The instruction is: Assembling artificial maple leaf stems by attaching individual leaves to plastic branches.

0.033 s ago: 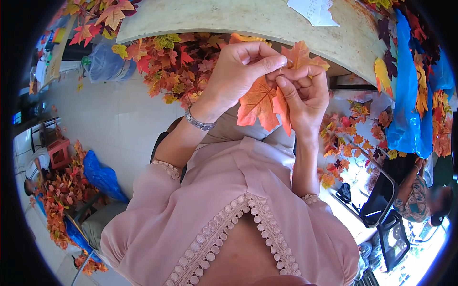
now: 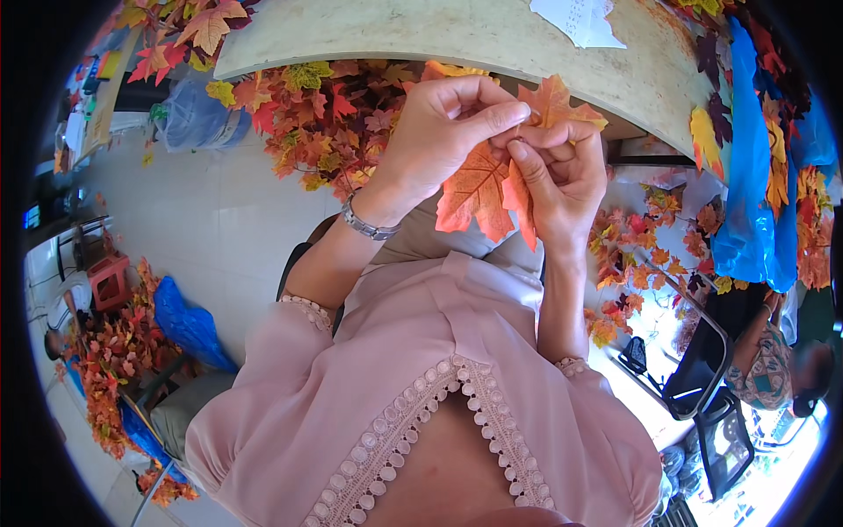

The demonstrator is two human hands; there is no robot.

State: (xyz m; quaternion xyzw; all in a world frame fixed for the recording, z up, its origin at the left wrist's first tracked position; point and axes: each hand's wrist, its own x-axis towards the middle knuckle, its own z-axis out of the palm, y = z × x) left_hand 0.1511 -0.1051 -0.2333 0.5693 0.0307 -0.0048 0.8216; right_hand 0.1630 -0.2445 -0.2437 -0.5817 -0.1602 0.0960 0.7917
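Both hands pinch orange fabric maple leaves [image 2: 479,189] just below the near edge of the pale curved surface [image 2: 421,35].
Left hand [image 2: 443,132] and right hand [image 2: 562,176] meet, fingertips closed on the leaf stems; a heap of red and orange leaf garlands [image 2: 325,114] lies under that edge, blue plastic bags [image 2: 755,184] hanging at its right.

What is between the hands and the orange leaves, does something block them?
Nothing visible does. The left hand and the right hand both already touch the orange leaves, pinching them at the top where the fingers meet. The pile of leaves lies behind, under the table edge.
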